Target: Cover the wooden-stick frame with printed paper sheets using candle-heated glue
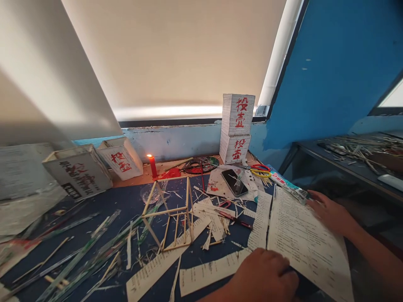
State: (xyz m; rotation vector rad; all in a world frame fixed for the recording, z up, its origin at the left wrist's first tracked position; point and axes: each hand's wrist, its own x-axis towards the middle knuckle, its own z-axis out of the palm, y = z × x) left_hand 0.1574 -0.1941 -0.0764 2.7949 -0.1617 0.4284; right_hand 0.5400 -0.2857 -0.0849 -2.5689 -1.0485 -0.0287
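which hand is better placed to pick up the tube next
Probably the right hand: it is at one end of the tube, while the left hand is farther off, by the left edge of the sheet.

Printed sheet (305, 239) illegible (too small).

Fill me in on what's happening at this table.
A printed sheet lies between a person's hands: the left hand at its near left corner, the right hand at its far right edge, beside a tube. A stick frame stands among paper strips to the left, and a red candle burns beyond it.
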